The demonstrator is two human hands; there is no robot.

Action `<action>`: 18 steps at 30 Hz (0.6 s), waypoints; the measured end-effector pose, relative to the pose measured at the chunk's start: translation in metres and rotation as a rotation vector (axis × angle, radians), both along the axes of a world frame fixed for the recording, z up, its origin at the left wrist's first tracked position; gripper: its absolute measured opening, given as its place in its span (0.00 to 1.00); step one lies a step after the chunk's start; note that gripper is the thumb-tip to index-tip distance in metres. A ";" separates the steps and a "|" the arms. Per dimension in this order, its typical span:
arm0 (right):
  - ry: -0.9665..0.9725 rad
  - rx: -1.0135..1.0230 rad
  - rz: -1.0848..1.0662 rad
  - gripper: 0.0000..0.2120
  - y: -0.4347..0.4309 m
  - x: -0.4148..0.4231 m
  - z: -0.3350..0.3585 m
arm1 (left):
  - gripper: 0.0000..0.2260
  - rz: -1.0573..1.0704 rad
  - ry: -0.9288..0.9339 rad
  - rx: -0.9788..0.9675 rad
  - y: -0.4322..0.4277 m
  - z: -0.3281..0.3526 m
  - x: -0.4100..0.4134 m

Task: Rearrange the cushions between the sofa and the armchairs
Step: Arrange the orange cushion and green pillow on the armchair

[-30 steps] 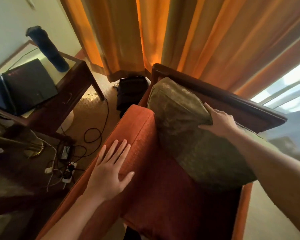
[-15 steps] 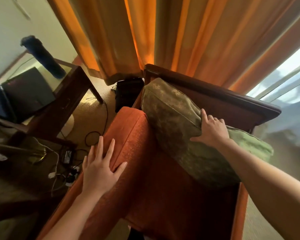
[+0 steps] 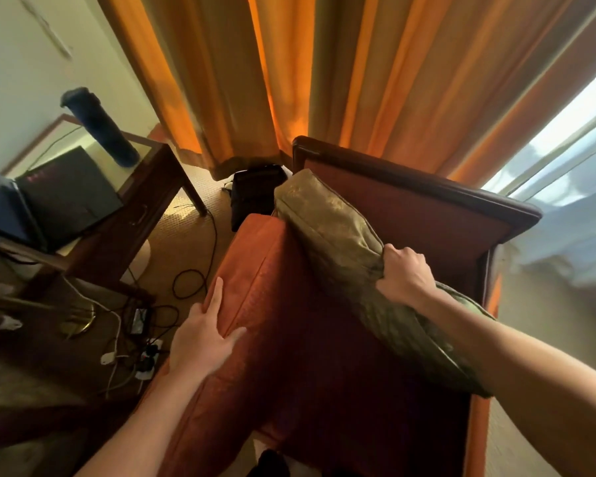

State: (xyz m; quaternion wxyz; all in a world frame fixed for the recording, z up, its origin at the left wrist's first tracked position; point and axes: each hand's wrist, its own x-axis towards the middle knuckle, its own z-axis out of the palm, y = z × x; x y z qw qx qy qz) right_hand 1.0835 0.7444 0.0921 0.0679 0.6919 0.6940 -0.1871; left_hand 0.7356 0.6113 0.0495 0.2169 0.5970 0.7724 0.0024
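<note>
Head view: I am looking down on an orange armchair (image 3: 410, 215) with a dark wooden frame, set in front of long orange curtains (image 3: 324, 74).
Far left: a wooden tabletop (image 3: 152, 177) carries a dark laptop (image 3: 68, 194); a dark blue bottle (image 3: 100, 127) stands near its back corner.
Floor: on the carpeted floor (image 3: 183, 235) between the tabletop and the armchair I see black cables (image 3: 186, 271) in a loop, and nearer to me a white power strip (image 3: 148, 356) with plugs in it. A black bag (image 3: 255, 194) sits under the curtain hem, just beside the armchair's rear corner.
Left hand: my left hand (image 3: 203, 335) lies flat on the armchair's left armrest (image 3: 255, 263), fingers straight along its outer edge, thumb spread toward the seat. It grasps nothing.
Cushion: the olive-green cushion (image 3: 334, 235) is in the armchair, standing on edge and tilted. It runs from the rear end of the left armrest across the backrest and down toward the right side. Whether its lower edge touches the seat I cannot tell; that part is in shadow.
Right hand: my right hand (image 3: 405, 273) is clenched round the cushion's upper edge near its middle, bunching the fabric.
Far right: a bright window (image 3: 565, 149) shows past the curtains.
</note>
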 end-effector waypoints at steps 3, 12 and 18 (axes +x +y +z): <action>0.051 0.022 -0.098 0.12 -0.017 -0.012 0.023 | 0.43 -0.061 -0.049 0.082 0.009 0.005 -0.001; 0.107 0.150 -0.496 0.14 -0.124 0.006 0.049 | 0.35 -0.259 -0.150 0.217 0.026 0.029 0.048; 0.152 0.084 -0.777 0.12 -0.199 0.027 0.019 | 0.35 -0.359 -0.176 0.313 0.045 0.040 0.089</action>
